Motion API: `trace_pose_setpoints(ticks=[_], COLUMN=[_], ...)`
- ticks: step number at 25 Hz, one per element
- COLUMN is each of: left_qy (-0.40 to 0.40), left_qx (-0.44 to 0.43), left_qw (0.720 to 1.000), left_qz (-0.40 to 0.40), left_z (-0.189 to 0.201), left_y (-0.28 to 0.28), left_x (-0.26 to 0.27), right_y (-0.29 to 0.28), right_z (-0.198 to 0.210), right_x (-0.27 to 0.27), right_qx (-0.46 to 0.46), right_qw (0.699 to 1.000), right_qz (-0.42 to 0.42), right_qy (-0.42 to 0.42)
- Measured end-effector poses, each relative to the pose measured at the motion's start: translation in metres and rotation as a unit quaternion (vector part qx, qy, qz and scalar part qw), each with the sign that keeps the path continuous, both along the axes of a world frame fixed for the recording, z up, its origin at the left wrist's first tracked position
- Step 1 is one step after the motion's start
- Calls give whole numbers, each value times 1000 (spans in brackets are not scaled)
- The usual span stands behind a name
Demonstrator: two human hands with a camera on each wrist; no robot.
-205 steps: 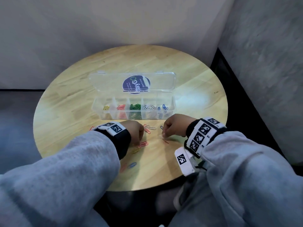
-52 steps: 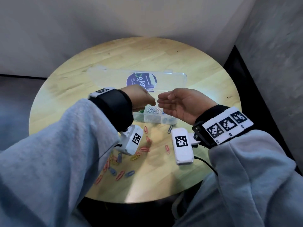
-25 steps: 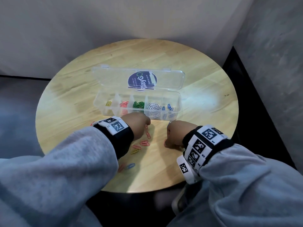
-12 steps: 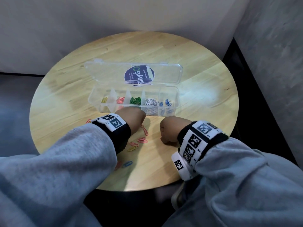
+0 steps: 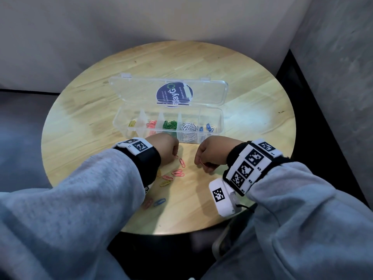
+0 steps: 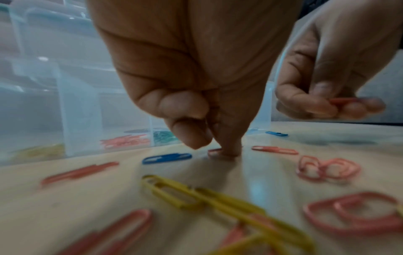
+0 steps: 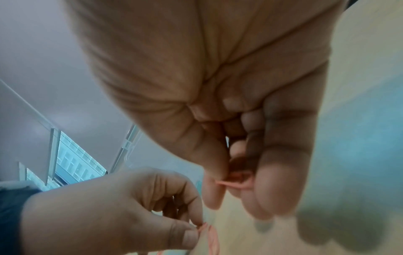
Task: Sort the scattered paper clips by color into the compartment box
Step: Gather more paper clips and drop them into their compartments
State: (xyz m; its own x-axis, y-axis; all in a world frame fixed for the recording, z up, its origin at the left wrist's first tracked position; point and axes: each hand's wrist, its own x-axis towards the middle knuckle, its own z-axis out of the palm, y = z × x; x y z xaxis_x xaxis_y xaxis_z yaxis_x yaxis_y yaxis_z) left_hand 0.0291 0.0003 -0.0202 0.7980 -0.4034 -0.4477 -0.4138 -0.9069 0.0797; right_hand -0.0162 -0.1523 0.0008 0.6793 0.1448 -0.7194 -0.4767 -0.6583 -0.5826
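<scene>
Paper clips are scattered on the worktop just in front of the open compartment box, one pink clip is pinched in the right hand grip, another pink clip is pinched on the worktop by the left hand

Round table: box, loose clips.

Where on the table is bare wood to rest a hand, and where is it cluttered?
Bare wood on the table lies right of the compartment box, behind its open lid, and left of the box. Crowded: loose paper clips lie between the left hand and right hand, and run back under the left sleeve.
</scene>
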Motion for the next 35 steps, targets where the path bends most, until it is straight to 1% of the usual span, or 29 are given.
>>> trace_pose_setpoints(ticks=[3,5,6,8,9,11,12,13,16,18,21,22,24,28,32,33,34,35], left_qy=[14,29,38,51,56,56,51,44,48,90,173,190,208,240,244,242,235,219], left_qx=[7,7,6,2,-1,-5,-6,-9,-55,-137,-283,-313,-338,-328,-296,-287,-272,-244], left_qw=[1000,999,999,998,998,998,998,999,995,979,924,908,893,879,879,882,891,909], left_qz=[11,20,24,29,29,29,29,30,69,122,191,201,213,251,282,284,277,255], left_z=[4,4,4,3,4,4,4,5,14,23,31,31,31,30,26,25,25,24], left_y=[0,2,3,6,6,8,9,10,22,33,46,48,51,51,48,47,46,46], left_x=[-2,-2,-1,1,1,0,-2,-4,-6,-5,-4,-3,-1,-2,-9,-11,-12,-13], right_y=[9,14,16,20,20,21,22,24,29,34,41,43,45,49,54,55,55,55], right_z=[-1,-1,-1,-2,-2,-4,-5,-5,-8,-9,-12,-13,-15,-17,-20,-22,-24,-25], right_x=[2,5,5,6,6,3,1,-1,-4,-5,-4,-4,-3,-1,3,4,4,4], right_qx=[71,94,88,40,-11,-128,-171,-196,-218,-230,-240,-242,-245,-245,-246,-245,-245,-246], right_qw=[995,992,993,999,999,979,967,959,950,945,935,933,930,925,920,920,921,922], right_qz=[-49,-74,-70,-24,22,110,129,136,145,155,179,185,190,203,228,230,230,228], right_qy=[50,48,36,-7,-40,-111,-137,-154,-170,-174,-190,-192,-198,-207,-202,-200,-197,-194])
